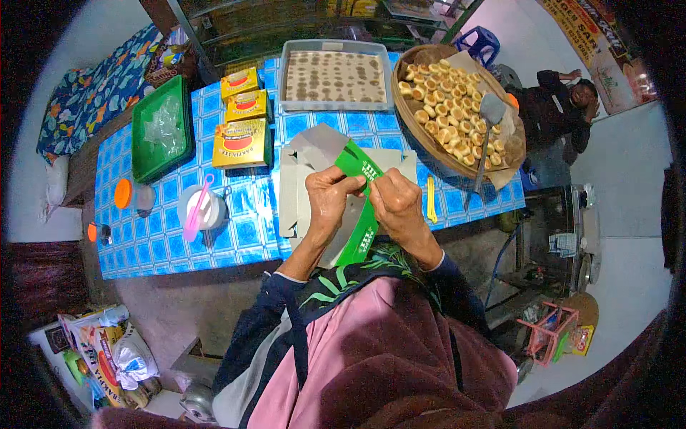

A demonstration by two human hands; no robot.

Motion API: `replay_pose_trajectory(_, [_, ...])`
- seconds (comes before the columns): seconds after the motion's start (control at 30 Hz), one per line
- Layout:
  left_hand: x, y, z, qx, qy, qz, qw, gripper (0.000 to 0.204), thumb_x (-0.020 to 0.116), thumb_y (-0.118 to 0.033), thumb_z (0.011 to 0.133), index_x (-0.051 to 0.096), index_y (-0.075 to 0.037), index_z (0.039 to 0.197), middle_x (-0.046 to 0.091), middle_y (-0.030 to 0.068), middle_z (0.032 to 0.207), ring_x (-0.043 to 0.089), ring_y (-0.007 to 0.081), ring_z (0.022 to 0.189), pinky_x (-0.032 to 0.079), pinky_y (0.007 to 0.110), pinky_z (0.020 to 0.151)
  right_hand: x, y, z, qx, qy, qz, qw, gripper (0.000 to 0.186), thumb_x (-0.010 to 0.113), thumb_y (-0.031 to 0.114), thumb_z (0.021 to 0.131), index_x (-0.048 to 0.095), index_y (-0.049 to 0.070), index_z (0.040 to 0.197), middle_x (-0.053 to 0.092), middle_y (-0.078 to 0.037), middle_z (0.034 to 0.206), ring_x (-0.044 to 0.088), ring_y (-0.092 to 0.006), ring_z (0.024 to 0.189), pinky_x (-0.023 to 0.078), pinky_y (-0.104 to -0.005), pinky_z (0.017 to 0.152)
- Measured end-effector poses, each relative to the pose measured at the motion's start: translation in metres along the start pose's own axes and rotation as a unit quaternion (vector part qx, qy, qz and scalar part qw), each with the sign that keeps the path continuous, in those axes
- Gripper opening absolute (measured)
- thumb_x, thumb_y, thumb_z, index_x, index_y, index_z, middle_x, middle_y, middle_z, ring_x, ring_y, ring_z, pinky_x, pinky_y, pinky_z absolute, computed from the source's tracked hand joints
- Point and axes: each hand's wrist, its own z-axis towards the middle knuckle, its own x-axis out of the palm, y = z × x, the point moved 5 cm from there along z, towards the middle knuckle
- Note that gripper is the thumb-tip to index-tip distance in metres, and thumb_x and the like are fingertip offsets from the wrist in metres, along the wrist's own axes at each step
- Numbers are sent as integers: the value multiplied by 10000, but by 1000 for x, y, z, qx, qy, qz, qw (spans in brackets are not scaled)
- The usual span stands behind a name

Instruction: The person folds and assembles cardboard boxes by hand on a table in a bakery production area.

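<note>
Hands (329, 199) (399, 204) in tight pinch on green carton (362, 232), gap leftward to white tub (217, 219).

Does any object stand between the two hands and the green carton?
Nothing visible does. The left hand and the right hand both hold the green carton directly. Pale cardboard lies beneath, and the yellow boxes stand apart, farther left.

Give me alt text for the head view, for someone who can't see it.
A person's bare left hand and right hand grip a green and grey cardboard piece above a blue checked tablecloth. Beyond, left to right, are three yellow cardboard boxes, a translucent rectangular plastic tub and a round brown tray of small browned buns.
</note>
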Motion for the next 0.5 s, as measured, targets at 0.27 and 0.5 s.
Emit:
replay_pose_trajectory(0.27, [22,11,2,29,77,-46,996,187,538,43,739,681,35,859,653,93,876,618,139,683,516,243,635,-16,-14,-5,-34,-108,-8,994,60,635,-48,723,595,-13,751,561,-137,707,581,-257,639,473,-352,508])
replay_pose_trajectory(0.5, [3,18,-4,-42,93,-24,994,181,600,39,767,666,39,936,665,87,855,629,144,722,536,258,695,-6,-13,-23,136,-126,215,959,153,734,-2,699,661,-27,832,610,-116,755,617,-214,672,499,-288,547])
